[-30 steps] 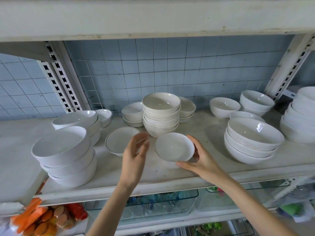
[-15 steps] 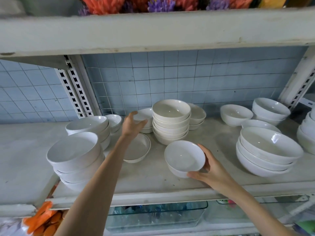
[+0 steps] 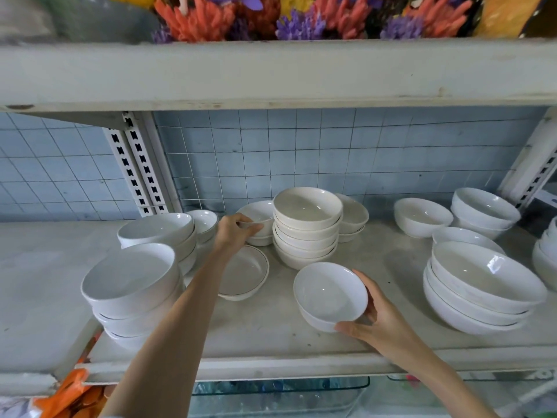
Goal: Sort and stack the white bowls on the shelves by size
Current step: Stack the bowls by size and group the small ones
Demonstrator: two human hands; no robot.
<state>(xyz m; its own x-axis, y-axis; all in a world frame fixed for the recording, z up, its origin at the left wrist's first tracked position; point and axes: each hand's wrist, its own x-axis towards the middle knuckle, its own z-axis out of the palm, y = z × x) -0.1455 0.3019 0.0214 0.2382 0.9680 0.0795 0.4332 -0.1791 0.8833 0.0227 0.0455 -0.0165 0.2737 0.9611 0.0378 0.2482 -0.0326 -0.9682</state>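
kitchen storeroom | tiled wall [image 3: 331, 152] | slotted rack [image 3: 135, 164] | stacked bowls [image 3: 306, 227]

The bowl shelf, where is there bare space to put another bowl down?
The widest bare patch on the shelf is far left, beside the front left stack. There is another between the cream stack and the big right stack, behind the right hand. It is crowded at the back centre, where the left hand grasps a small bowl.
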